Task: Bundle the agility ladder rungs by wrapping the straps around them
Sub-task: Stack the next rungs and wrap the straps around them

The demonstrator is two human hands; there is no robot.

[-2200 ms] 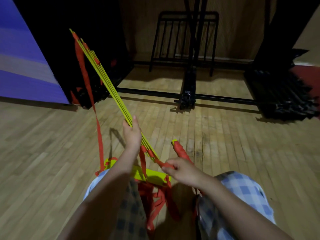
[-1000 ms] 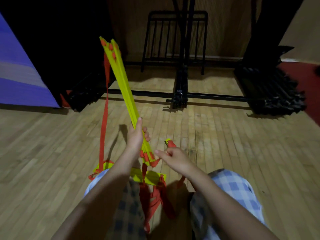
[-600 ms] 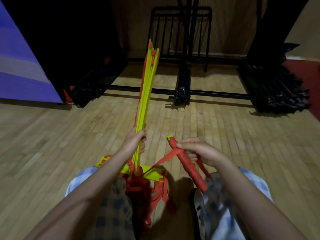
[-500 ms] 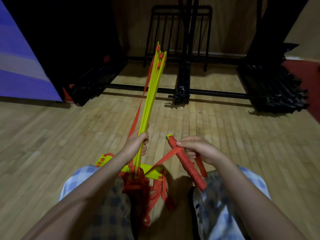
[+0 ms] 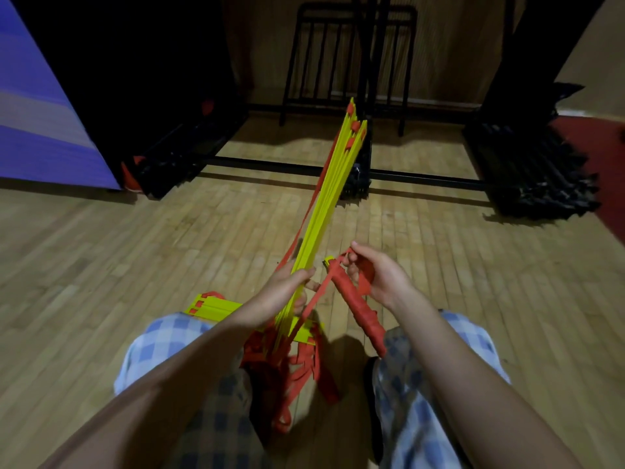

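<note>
My left hand (image 5: 287, 288) grips a stack of yellow ladder rungs (image 5: 329, 198) near its lower end; the stack points up and away, slightly right. Red straps (image 5: 297, 367) hang tangled below it between my knees. My right hand (image 5: 375, 274) pinches a red strap at the top of a strap-wrapped bundle (image 5: 358, 313), which slants down toward my right knee. One strap runs taut from that bundle to the foot of the yellow stack. More yellow rungs (image 5: 216, 304) lie flat on the floor by my left knee.
Wooden floor (image 5: 135, 258) all around. A black metal frame (image 5: 351, 62) with a floor rail stands ahead. Dark stacked equipment (image 5: 534, 177) sits at the right, a purple mat (image 5: 40, 130) leans at the left, and a red floor patch (image 5: 602, 147) is far right.
The yellow rung stack has swung from leaning left to leaning slightly right. My right hand has shifted up to the top end of the red-wrapped bundle.
</note>
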